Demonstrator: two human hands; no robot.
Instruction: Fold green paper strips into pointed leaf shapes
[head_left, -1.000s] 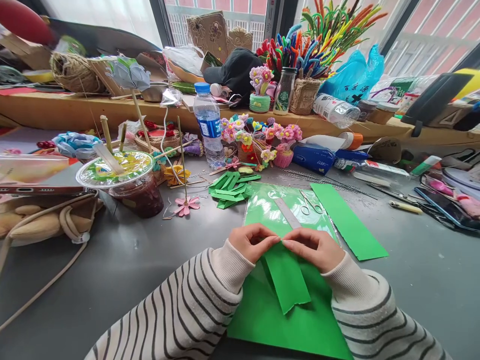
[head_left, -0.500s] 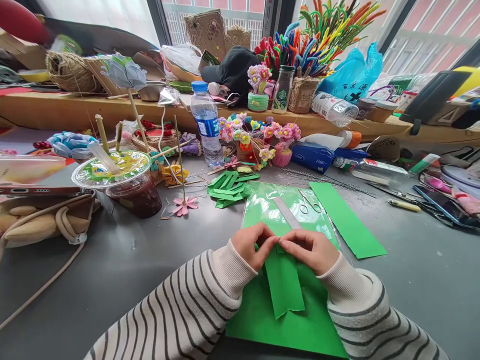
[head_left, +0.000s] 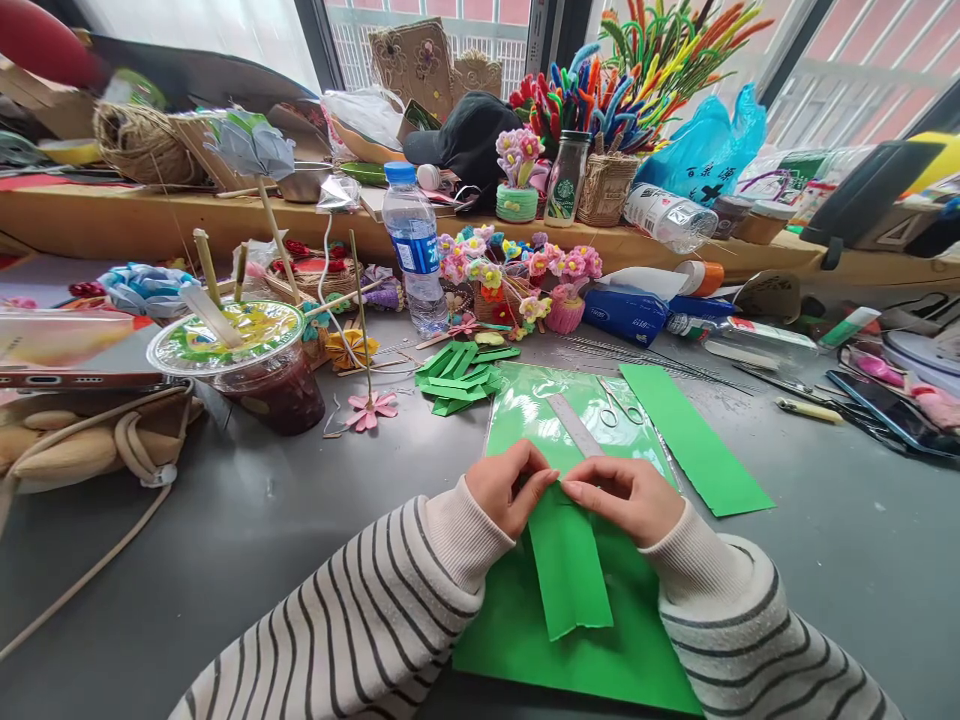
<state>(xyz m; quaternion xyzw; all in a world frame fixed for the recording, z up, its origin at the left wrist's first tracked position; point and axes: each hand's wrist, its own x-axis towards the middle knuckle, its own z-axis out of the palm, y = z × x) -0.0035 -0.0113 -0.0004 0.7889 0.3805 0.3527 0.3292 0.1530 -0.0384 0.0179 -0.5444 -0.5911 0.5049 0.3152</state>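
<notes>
Between both hands is a creased green paper strip [head_left: 571, 570], pinched at its far end. My left hand [head_left: 514, 487] grips the strip's left corner between thumb and finger. At the right corner, my right hand [head_left: 628, 497] pinches it the same way, the fingertips nearly meeting. The strip's near end hangs toward me above a larger green sheet [head_left: 510, 650] in clear plastic. Just beyond the hands lie a metal ruler [head_left: 574, 425] and small scissors [head_left: 619, 405] on the plastic. A wider green paper strip [head_left: 697, 440] rests to the right.
Folded green paper pieces [head_left: 457, 378] are heaped beyond my left hand. A lidded drink cup [head_left: 262, 385] and a pink paper flower [head_left: 370, 410] stand at left, a water bottle [head_left: 417, 250] behind. Craft flowers [head_left: 517, 270] line the back; a phone [head_left: 896, 410] lies far right.
The hands keep their pinch on the strip's far end and have shifted very slightly. The strip's near end has swung a little to the right and looks flatter.
</notes>
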